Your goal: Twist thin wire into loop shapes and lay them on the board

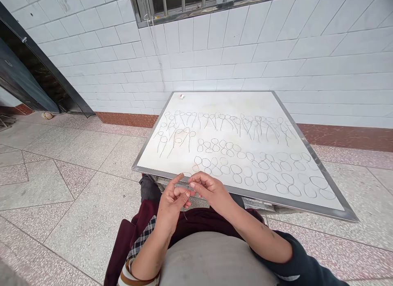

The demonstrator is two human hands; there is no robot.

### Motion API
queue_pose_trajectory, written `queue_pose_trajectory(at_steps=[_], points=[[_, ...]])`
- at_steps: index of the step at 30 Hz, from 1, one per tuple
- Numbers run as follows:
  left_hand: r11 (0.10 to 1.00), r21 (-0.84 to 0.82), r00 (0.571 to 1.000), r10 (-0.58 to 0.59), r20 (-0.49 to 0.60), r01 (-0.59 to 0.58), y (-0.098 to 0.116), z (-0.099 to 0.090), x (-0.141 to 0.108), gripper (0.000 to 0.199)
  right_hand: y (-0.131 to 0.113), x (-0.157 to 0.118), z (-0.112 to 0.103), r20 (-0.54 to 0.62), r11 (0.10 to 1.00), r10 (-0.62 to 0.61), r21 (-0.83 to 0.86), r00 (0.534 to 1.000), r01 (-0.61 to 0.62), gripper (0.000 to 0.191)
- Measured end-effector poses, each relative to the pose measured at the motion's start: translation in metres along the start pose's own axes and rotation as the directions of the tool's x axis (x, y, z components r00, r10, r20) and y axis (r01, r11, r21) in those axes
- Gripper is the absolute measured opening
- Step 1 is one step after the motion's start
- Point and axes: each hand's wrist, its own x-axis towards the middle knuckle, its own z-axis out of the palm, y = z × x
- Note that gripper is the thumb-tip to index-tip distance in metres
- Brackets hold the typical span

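Note:
Both hands meet just in front of the white board's near edge. My left hand [172, 204] pinches a thin dark wire [185, 215] between thumb and fingers, its index finger raised, and a short tail hangs below. Beside it, the fingertips of my right hand [211, 191] are pinched together on the same wire; most of it is hidden by the fingers. On the white board [227, 101] lie many wire pieces. Rows of loops with long straight tails [221, 118] run across the back and left, and closed wire rings [236, 169] cover the front and right.
A grey metal frame [307, 144] edges the board. One small white-and-red item [182, 96] lies at its far left corner. Behind stands a white tiled wall [196, 69] with a barred window [184, 3]. At left are a dark doorway [39, 64] and stone-tiled floor [76, 196].

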Motion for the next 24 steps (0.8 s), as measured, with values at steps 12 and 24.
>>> queue_pose_trajectory(at_steps=[12,24], points=[[0.999,0.011,0.996,-0.033,0.088,0.033,0.003,-0.003,-0.001,0.061,0.009,-0.001,0.000,-0.143,0.997,-0.071,0.022,0.987,0.075,0.013],[0.958,0.286,0.995,0.007,0.101,-0.035,-0.002,-0.006,-0.014,0.050,0.015,0.000,-0.004,-0.107,0.992,-0.055,0.106,0.993,0.066,0.010]])
